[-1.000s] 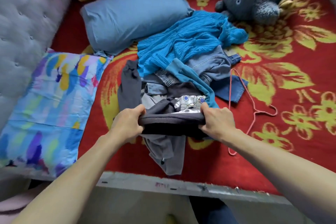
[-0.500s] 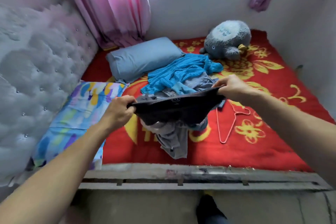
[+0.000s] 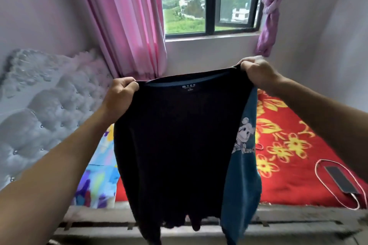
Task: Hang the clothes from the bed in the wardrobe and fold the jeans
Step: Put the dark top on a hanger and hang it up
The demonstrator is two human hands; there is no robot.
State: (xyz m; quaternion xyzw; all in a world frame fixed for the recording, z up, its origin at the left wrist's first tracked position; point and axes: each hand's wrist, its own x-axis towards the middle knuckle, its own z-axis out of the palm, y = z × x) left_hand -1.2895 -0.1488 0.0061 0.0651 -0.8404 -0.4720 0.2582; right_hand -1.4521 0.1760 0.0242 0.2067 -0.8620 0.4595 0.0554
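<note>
a person is holding a dark t-shirt (image 3: 179, 135) up at chest height over the near edge of a bed (image 3: 288, 185), both arms reaching forward. the left hand (image 3: 119, 93) is gripping the shirt's top edge at one corner, fingers curled tight around a bunch of fabric; the right hand (image 3: 256, 73) is clutching the opposite corner a little higher, knuckles toward the camera, fingers folded over the cloth. the garment is hanging free between the two hands, its neck label facing the viewer, its lower hem dangling in front of the grey bed frame (image 3: 298, 223). a teal panel with a white cartoon print (image 3: 245, 133) is showing along the shirt's right side. behind it, a red bedcover with yellow flowers is spreading across the mattress, where a phone (image 3: 342, 179) is lying near the right edge with a white cable (image 3: 318, 167) looping around it. a multicoloured pillow (image 3: 97, 175) is resting beside a grey tufted headboard (image 3: 39, 105) on the left. a pink curtain (image 3: 129, 26) is hanging beside a dark-framed window (image 3: 211, 0), and a knotted purple curtain (image 3: 268, 16) is hanging at its other side.
</note>
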